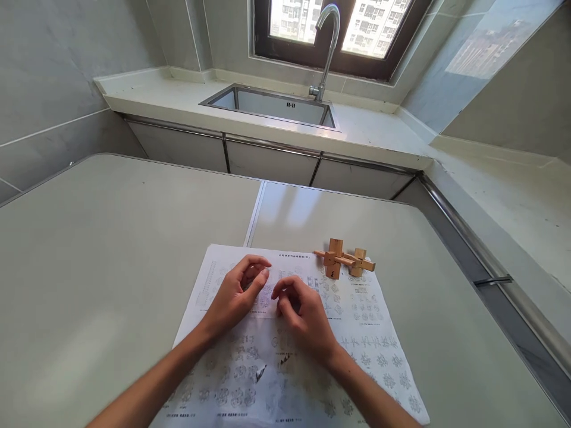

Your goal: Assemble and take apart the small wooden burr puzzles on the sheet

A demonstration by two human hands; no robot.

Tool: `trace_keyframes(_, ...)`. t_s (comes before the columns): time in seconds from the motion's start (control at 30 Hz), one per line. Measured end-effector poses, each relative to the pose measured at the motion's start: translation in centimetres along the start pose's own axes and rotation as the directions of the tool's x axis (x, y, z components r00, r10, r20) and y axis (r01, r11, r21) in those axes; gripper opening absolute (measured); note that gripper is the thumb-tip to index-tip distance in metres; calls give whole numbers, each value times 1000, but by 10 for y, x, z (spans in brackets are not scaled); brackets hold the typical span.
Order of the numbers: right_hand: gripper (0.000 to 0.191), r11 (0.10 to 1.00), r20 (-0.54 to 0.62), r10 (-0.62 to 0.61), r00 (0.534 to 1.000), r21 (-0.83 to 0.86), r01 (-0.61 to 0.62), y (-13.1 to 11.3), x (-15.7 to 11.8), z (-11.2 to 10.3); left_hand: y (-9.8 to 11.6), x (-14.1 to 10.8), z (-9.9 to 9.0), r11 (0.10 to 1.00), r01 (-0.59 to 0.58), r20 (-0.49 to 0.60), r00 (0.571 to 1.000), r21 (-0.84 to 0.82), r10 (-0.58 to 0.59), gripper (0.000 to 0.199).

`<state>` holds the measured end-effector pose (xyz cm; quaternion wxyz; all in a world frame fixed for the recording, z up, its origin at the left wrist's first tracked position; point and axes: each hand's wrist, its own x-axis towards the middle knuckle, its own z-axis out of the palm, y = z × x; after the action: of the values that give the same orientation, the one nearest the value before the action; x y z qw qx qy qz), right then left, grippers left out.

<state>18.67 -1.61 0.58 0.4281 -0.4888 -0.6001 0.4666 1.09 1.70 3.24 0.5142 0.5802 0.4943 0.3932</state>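
Observation:
My left hand [238, 294] is over the upper left part of a large printed sheet [357, 362], its fingers curled with a gap between thumb and fingertips and nothing visible in it. Just to its right, my right hand [306, 315] is loosely curled, thumb and index finger apart, with no object showing. The two hands do not touch. At the sheet's upper right corner sit two wooden interlocking-piece shapes, a larger one [333, 259] and a smaller one [358, 263] close beside it. Small diagrams and text cover the sheet.
The sheet lies on a pale table [111, 249] with a seam across it. Beyond stands a counter [370, 134] with a sink [272, 107] and a metal faucet [330, 47] below a window. Another counter runs along the right.

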Motion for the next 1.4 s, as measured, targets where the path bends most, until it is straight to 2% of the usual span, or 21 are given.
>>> trace_keyframes(0.27,12,1000,0,-7,1000,5,7,-2,2,1,1,3,-3,996,35,-76,996,-84,-41,20)
trace_keyframes(0.5,12,1000,-11,-27,1000,5,27,-2,4,2,-4,6,-7,984,44,-36,998,-174,-51,22)
trace_keyframes(0.7,12,999,-18,-27,999,23,27,-2,5,2,-8,7,-12,954,11,-45,999,-299,-26,45)
trace_keyframes(1.03,12,999,-35,-6,999,42,8,-3,6,0,-15,7,-15,946,69,-76,992,-317,-98,62)
trace_keyframes(1.27,14,997,-49,0,999,76,4,-2,6,-1,-17,7,-15,953,61,-53,995,-298,-80,59)
trace_keyframes(1.4,17,989,-97,9,995,146,5,-1,4,-6,-13,7,-14,952,49,-46,997,-302,-66,58)
